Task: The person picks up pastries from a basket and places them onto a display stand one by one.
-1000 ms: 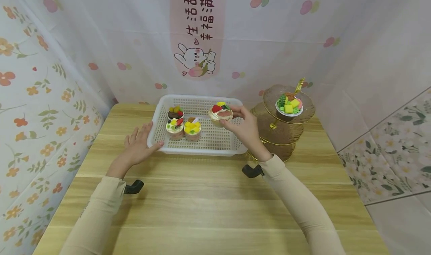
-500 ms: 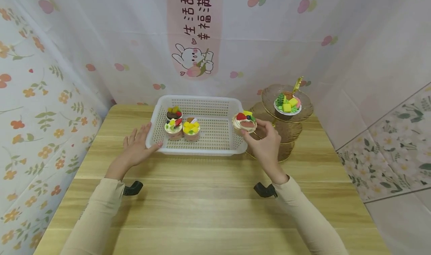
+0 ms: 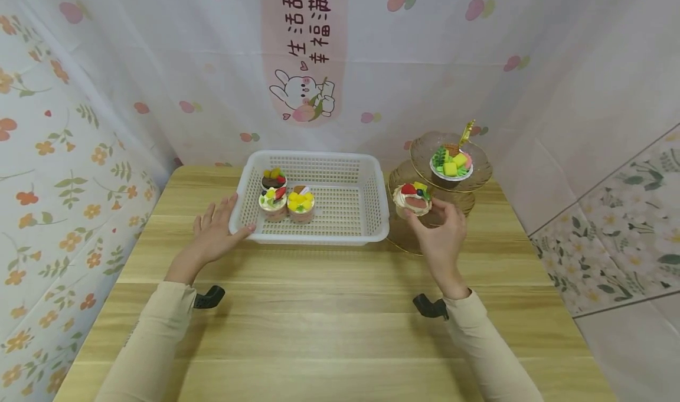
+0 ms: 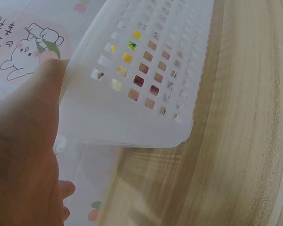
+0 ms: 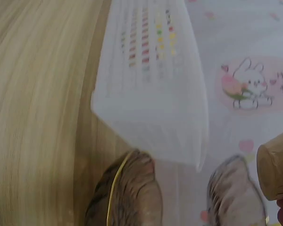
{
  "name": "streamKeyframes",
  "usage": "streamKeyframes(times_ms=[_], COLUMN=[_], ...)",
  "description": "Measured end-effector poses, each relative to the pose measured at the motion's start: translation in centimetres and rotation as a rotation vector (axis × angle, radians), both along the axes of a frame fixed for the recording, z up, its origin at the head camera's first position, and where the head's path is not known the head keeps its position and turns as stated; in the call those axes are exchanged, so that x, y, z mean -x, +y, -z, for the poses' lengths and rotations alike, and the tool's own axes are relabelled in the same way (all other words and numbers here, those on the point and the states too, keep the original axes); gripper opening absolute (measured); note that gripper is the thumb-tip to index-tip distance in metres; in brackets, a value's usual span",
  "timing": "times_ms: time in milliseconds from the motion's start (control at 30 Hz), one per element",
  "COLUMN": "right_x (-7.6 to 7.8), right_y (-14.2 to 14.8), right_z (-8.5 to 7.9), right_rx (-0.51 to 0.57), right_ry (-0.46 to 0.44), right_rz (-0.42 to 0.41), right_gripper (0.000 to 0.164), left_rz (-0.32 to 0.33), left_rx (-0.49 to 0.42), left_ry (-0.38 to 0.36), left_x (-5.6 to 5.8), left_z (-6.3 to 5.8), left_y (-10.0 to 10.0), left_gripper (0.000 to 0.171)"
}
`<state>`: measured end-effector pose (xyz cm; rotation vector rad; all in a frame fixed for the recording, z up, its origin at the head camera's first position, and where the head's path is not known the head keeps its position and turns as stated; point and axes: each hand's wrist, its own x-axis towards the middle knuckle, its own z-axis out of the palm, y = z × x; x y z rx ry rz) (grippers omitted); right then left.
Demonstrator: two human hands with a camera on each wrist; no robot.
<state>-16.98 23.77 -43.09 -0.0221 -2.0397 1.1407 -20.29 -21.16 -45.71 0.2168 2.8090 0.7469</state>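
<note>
My right hand (image 3: 446, 234) pinches a dessert cup (image 3: 411, 201) topped with cream, a strawberry and yellow fruit, overlapping the lower tiers of the tiered stand (image 3: 421, 154) in the head view. Its tan base (image 5: 273, 172) shows at the right edge of the right wrist view. A white plastic basket (image 3: 324, 239) stands left of the stand, with three more dessert cups, one topped with yellow cubes (image 3: 301, 204), in its left half. On the basket's left end rests my left hand (image 3: 215, 231), thumb at the front rim and fingers extended along the outside.
A green-topped dessert cup (image 3: 450, 166) sits on the stand's top tier, beside its gold handle (image 3: 467, 131). All this stands on a wooden table (image 3: 319, 325). Printed curtains (image 3: 382, 65) hang behind and on the left. Black pieces are fixed at both wrists.
The right hand has carried the dessert cup rightward, from over the basket to the stand. My left hand stays at the basket's left end, and the basket has not moved.
</note>
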Motion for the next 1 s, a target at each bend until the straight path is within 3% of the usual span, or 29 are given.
streamKeyframes(times_ms=[400, 700, 1000], right_x=[2.0, 2.7, 2.9], right_y=[2.1, 2.5, 2.4], right_z=[0.7, 0.8, 0.8], right_rx=[-0.023, -0.030, -0.063], right_ry=[-0.070, -0.159, -0.209], right_rz=[0.022, -0.021, -0.009], right_gripper=[0.050, 0.052, 0.056], left_rz=[0.000, 0.001, 0.002], left_rx=[-0.003, -0.005, -0.007], left_ry=[-0.007, -0.002, -0.008], left_x=[0.2, 0.1, 0.1], left_z=[0.2, 0.1, 0.1], left_y=[-0.1, -0.1, -0.1], left_gripper=[0.097, 0.097, 0.097])
